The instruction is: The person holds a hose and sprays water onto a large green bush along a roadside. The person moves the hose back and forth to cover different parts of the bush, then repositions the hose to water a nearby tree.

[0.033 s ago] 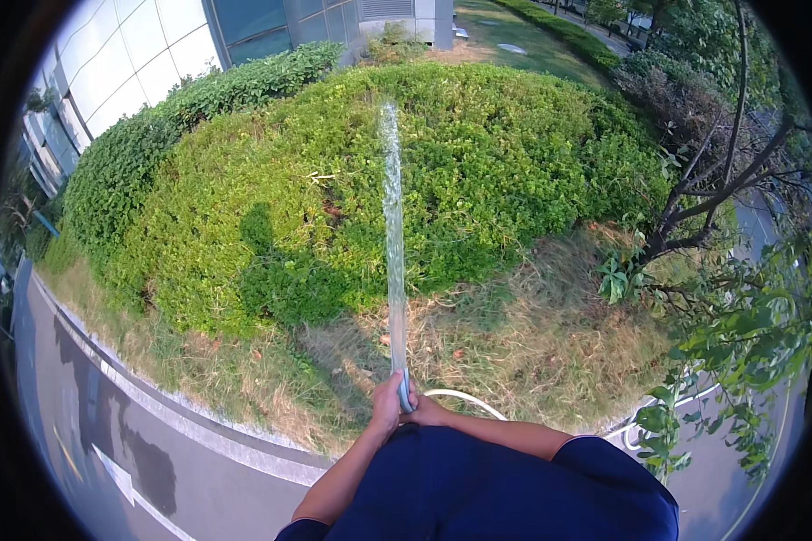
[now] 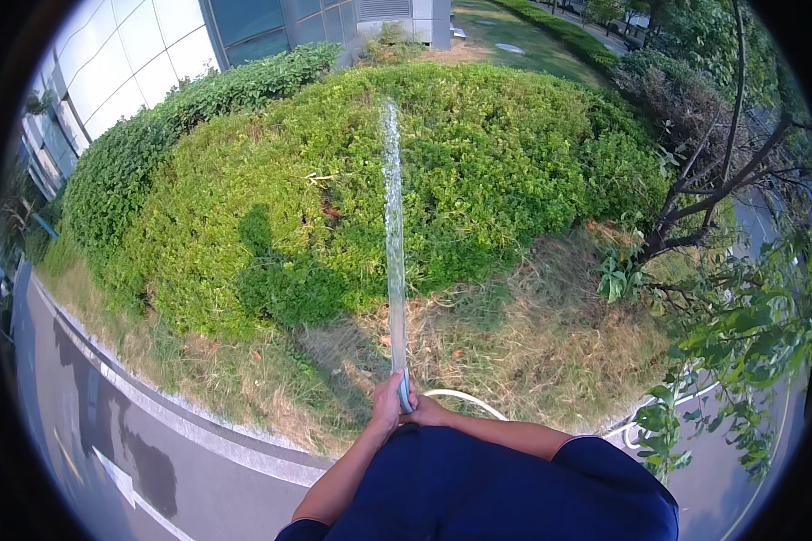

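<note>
Two hands are together, clamped on one hose end (image 2: 403, 394) at the lower centre of the frame. The left hand (image 2: 387, 399) wraps its side; the right hand (image 2: 429, 412) closes at its base, with finger detail partly hidden. This paired grip, held close against the dark blue shirt (image 2: 505, 487), likely steadies the outlet against the push of the water. The outlet points toward the top of the frame, and the water stream (image 2: 394, 207) runs nearly straight up the centre over the shrub bed (image 2: 496, 162). The stream's far tip breaks up above the foliage; its exact landing point cannot be told.

Edges and clearance: a pale hose (image 2: 469, 397) curves out beside the right hand and passes behind the right forearm; this slack probably allows the outlet to swing. Dry grass (image 2: 550, 361) separates the hands from the shrubs and offers open room on both sides. The kerb (image 2: 198, 426) marks the boundary with the road (image 2: 235, 482) at lower left. At the right, bare branches (image 2: 708, 200) and a leafy branch (image 2: 731, 347) restrict sideways movement more than anything at the left.
</note>
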Demonstrator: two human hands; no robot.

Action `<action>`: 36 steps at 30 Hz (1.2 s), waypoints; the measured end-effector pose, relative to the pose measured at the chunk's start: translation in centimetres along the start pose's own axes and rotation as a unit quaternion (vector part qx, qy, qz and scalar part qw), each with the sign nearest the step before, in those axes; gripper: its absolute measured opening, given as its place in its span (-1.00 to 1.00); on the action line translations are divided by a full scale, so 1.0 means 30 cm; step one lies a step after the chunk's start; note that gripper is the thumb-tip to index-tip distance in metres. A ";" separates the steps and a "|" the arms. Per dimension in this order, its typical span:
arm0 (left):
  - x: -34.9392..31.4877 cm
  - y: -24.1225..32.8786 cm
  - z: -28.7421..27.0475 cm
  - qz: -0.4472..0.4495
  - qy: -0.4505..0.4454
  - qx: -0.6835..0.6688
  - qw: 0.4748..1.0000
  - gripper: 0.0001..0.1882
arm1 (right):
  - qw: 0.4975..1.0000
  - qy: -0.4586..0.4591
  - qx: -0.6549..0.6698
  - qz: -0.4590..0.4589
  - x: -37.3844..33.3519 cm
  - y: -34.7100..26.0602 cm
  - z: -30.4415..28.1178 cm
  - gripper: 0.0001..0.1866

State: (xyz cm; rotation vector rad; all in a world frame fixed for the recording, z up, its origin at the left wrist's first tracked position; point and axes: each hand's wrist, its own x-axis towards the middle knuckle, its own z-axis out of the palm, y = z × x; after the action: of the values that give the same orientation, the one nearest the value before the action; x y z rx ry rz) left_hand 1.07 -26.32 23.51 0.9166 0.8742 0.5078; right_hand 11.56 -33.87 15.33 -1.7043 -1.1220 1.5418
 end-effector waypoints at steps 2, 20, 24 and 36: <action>0.005 0.003 0.010 -0.003 -0.006 0.005 1.000 -0.49 | 1.000 0.007 0.017 -0.008 -0.003 0.005 -0.003 -0.36; 0.055 -0.017 0.093 -0.022 -0.075 0.033 0.996 -0.50 | 0.996 0.039 0.076 0.006 -0.024 0.088 -0.039 -0.32; 0.063 -0.019 0.120 -0.013 -0.096 0.051 0.994 -0.50 | 0.994 0.046 0.100 -0.020 -0.078 0.056 -0.067 -0.35; 0.078 -0.032 0.183 -0.041 -0.140 0.044 0.988 -0.53 | 0.988 0.087 0.124 -0.001 -0.057 0.178 -0.069 -0.42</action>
State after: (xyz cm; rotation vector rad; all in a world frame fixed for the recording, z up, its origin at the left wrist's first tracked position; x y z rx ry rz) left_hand 6.96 -27.74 23.43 1.0016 0.6790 0.2619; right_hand 14.70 -37.67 11.97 -1.6305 -0.8066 1.4352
